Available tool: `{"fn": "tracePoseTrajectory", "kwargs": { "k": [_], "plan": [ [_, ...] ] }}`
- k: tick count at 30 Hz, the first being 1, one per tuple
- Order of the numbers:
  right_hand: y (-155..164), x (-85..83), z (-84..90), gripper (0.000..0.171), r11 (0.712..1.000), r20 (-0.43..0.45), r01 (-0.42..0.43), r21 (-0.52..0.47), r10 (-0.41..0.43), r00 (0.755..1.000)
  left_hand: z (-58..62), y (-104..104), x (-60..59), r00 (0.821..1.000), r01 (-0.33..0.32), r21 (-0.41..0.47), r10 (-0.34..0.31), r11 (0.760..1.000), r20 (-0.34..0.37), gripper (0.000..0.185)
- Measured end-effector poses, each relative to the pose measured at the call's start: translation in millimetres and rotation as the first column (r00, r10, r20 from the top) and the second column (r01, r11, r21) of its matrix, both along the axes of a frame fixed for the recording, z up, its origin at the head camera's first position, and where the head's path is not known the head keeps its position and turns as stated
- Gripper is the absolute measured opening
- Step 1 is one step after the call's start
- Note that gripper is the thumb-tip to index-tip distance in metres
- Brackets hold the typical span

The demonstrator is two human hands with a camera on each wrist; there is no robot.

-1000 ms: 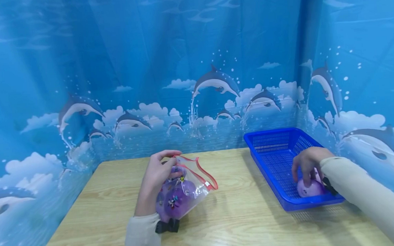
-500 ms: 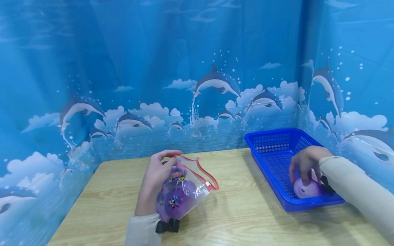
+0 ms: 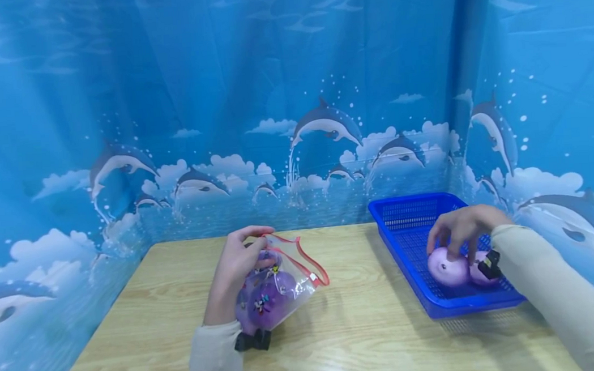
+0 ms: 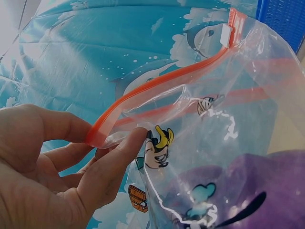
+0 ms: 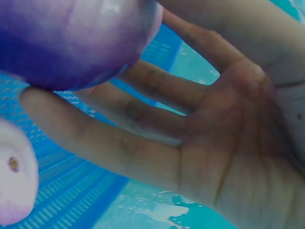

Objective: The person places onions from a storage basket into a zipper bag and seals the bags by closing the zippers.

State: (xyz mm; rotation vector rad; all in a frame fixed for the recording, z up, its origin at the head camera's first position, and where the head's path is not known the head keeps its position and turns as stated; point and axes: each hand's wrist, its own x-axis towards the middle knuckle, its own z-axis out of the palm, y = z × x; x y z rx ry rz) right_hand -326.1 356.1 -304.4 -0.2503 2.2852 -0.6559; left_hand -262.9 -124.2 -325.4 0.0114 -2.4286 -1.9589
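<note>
My left hand (image 3: 237, 263) pinches the red-trimmed mouth of a clear zip bag (image 4: 248, 129) printed with cartoon figures. The bag's mouth gapes, and its white slider (image 4: 226, 36) sits toward the far end. Purple round things (image 3: 280, 291) lie inside the bag, partly hidden by the print and hand. Over the blue basket (image 3: 404, 269), my right hand (image 3: 463, 229) grips a purple onion (image 3: 447, 267) with thumb and fingertips. A second, paler onion (image 5: 16, 171) lies in the basket beside it, partly behind the right wrist strap in the head view.
The basket stands at the right of the wood-grain table (image 3: 357, 329), near the back curtain. A blue curtain (image 3: 220, 99) with dolphins hangs behind and at both sides. Bare tabletop lies between bag and basket.
My right hand has lifted the onion a little from the basket's near end, up and to the left, which uncovers the second onion. The left hand and bag have stayed still.
</note>
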Motion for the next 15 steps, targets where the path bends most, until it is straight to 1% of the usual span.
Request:
{"fn": "tracePoseTrajectory", "kwargs": {
  "k": [4,9,15],
  "plan": [
    [-2.4,-0.7,9.2,0.047,0.999,-0.026,-0.012,-0.044,0.011,1.000,0.0,0.2,-0.3,1.000,0.000,-0.003,0.000,1.000,0.000,0.030],
    [-7.7,-2.2,19.9,0.046,0.995,-0.053,-0.056,-0.081,0.052,0.997,0.1,0.4,-0.4,1.000,-0.001,-0.009,0.001,1.000,-0.002,0.031],
    [-15.7,-3.5,25.8,0.046,0.988,-0.067,-0.086,-0.129,0.077,0.995,0.4,0.1,0.2,1.000,-0.004,-0.008,0.004,1.000,0.002,0.029]
  ]
}}
